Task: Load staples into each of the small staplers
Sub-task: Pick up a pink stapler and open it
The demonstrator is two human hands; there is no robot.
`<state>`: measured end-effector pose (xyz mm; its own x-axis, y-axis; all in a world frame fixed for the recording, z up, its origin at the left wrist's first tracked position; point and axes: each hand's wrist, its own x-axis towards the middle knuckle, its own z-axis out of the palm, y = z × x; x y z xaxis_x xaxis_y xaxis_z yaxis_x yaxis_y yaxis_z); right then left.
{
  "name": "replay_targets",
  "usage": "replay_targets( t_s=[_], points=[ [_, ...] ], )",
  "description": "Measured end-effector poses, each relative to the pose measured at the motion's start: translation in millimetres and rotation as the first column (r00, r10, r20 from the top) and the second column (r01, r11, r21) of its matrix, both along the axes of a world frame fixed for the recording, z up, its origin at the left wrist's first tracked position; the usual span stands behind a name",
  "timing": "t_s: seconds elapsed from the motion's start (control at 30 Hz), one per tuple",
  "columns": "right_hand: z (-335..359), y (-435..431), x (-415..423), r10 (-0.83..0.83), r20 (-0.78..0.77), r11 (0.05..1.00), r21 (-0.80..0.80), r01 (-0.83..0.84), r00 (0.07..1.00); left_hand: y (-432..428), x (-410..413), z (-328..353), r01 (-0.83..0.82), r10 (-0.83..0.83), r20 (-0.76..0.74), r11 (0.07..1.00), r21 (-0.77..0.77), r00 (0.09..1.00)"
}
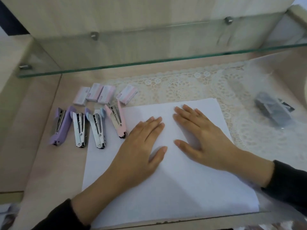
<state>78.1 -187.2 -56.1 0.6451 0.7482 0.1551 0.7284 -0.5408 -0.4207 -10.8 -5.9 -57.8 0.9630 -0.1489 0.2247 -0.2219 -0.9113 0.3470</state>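
Purple stapler [59, 126]: swung open, with its bright metal channel showing. It lies farthest left of the left fingers, well apart from them.
Silver-faced stapler [80, 129]: open, mostly shiny metal with a pale cap at the far end. It is just right of the purple one and apart from all fingers.
Blue-tipped stapler [98, 130]: open, its metal rail showing and a blue tip at the far end. It lies left of the left fingers, not touching them.
Pink stapler [117, 121]: open and angled, the nearest one, just left of the left fingers but apart from them.
Staple boxes [106, 96]: four small pale pink-and-white boxes in a row, beyond the staplers and left of the left fingertips, untouched.
Left hand [141, 146]: palm down on the white paper [166, 193]. Its fingers are straight and close together, with the thumb spread rightward, and it holds nothing.
Right hand [202, 140]: flat on the same sheet, fingers straight and slightly fanned, thumb pointing towards the left thumb. It grips nothing.
Lace mat [199, 83]: lies beyond the right fingertips.
Bagged dark object [272, 110]: well to the right of the right fingers, too blurred to identify.
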Motion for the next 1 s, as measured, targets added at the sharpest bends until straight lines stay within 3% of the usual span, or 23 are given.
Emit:
replay_targets(
  t_s=[0.47,0.6,0.73,1.0],
  points=[
    [3,-1,-4,-0.045,0.032,0.998,0.043,0.044,0.998,-1,1,0,-0.005,0.008,0.068,0.999,-0.046,0.998],
    [7,-1,-8,-0.065,0.032,0.997,0.039,0.064,0.997,0,-4,3,-0.031,0.031,0.12,1.0,0.0,0.992],
    [11,-1,-10,-0.073,0.026,0.997,0.009,0.073,0.997,-1,-4,8,-0.075,0.072,0.072,0.996,0.045,0.995],
    [16,-5,-5,-0.064,0.033,0.995,-0.077,0.066,0.997,6,-18,29,-0.096,0.109,0.054,0.977,-0.191,0.993]
  ],
)
